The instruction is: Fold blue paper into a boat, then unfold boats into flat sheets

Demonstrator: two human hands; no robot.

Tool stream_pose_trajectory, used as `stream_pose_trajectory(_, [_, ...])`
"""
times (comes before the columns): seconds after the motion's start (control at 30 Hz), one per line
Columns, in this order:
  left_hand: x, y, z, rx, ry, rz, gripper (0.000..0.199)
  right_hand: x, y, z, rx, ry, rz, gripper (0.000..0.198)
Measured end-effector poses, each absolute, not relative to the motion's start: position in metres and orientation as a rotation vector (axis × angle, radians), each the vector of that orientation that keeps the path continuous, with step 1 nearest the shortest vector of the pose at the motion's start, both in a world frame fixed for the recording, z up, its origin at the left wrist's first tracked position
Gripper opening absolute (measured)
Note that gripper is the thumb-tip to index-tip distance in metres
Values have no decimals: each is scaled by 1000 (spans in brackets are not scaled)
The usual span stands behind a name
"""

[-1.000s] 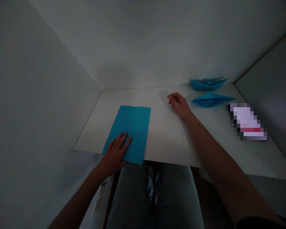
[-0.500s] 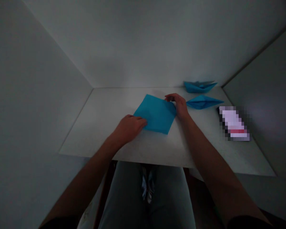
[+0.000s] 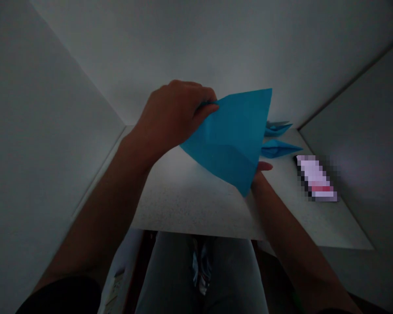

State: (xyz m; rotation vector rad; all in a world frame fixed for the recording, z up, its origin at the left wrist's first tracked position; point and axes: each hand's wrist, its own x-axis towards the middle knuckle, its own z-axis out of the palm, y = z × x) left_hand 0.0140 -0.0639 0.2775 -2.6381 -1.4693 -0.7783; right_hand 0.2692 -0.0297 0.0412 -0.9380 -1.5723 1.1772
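A sheet of blue paper [image 3: 232, 139] is held up above the white table, tilted toward me. My left hand [image 3: 180, 111] pinches its upper left edge between thumb and fingers. Behind the lower right edge is my right hand [image 3: 260, 172], mostly hidden by the paper; only a finger or thumb and the wrist show, so its grip is out of sight. Right of the sheet lie two folded blue paper boats, one nearer [image 3: 278, 149] and one at the back wall [image 3: 278, 129], both partly covered by the paper.
A phone [image 3: 317, 179] with a blurred-out screen lies on the right of the white table [image 3: 190, 205]. Pale walls [image 3: 196, 48] close in the table at the back and on both sides. My legs [image 3: 177, 274] are under the front edge.
The blue sheet has been lifted off the table and tilted up. My left hand has risen with its edge pinched, and my right hand has moved lower, behind the sheet.
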Motion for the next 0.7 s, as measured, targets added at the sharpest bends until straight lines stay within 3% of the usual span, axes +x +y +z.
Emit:
stream_pose_trajectory(0.07, [16, -56, 289, -2660, -1428, -686, 57, 269, -33, 47, -887, -1478, 1237, 105])
stream_pose_trajectory(0.2, [17, -40, 304, -2612, -1422, -488, 51, 266, -30, 56, -949, -1407, 1258, 76])
stream_pose_trajectory(0.3, [2, -29, 286, -2572, -1401, -869, 44, 265, -21, 56, -1020, -1388, 1163, 64])
stream_pose_trajectory(0.4, [-25, -21, 224, -2375, -1521, -1589, 51, 264, -9, 46, -1074, -1339, 1102, 65])
stream_pose_trajectory(0.47, [-38, -15, 165, -2347, -1741, -1931, 68, 264, -2, 37, -1096, -1315, 1141, 68])
stream_pose_trajectory(0.6, [-40, -3, 60, -2662, -2175, -2043, 86, 264, 7, 22, -1112, -1341, 1228, 72])
stream_pose_trajectory(0.7, [-33, -3, 27, -2684, -2249, -2073, 81, 265, 12, 18, -1096, -1404, 1154, 65])
